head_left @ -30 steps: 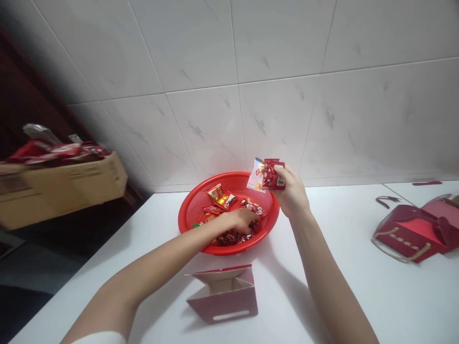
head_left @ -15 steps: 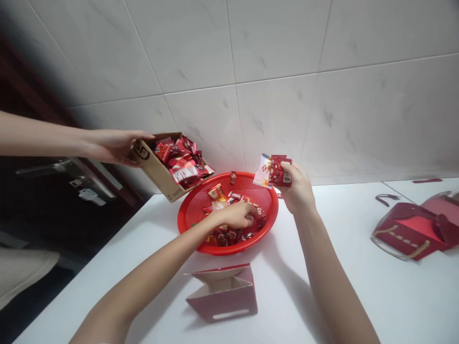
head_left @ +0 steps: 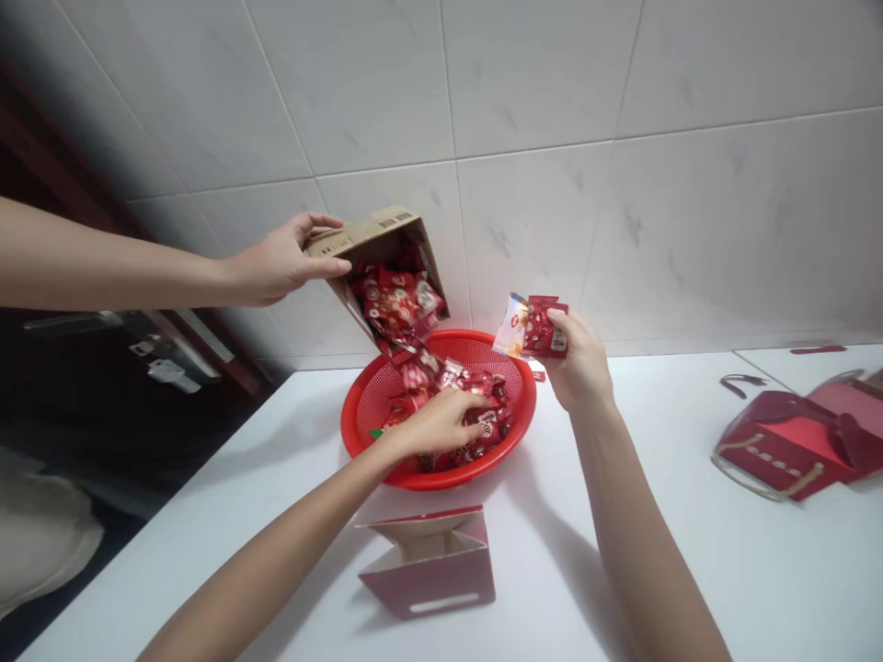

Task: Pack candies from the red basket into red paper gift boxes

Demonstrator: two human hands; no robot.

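My left hand (head_left: 445, 420) reaches into a red plastic colander (head_left: 351, 418), thumb and fingers apart on the wrapped candies (head_left: 455, 455) lying there. Above the colander's right rim, my right hand (head_left: 583, 359) is closed on a few small snack packets (head_left: 548, 326), red ones and a pale one with orange. Another person's hand (head_left: 282, 262) tips a cardboard box (head_left: 396, 221) over the colander from the left. Red packets (head_left: 396, 303) slide out of it. In front of the colander stands an open dark-red paper gift box (head_left: 431, 579).
Farther right on the white table (head_left: 662, 552) lies a red gift box (head_left: 779, 446) with a cord handle. A dark strap (head_left: 741, 382) is behind it. A tiled wall (head_left: 531, 230) closes off the back; a dark door with a handle (head_left: 169, 368) is at left.
The other person's box has moved right and tilted steeply, and packets now pour into the colander. My left hand's fingers have spread. My right hand keeps its packets nearly in place.
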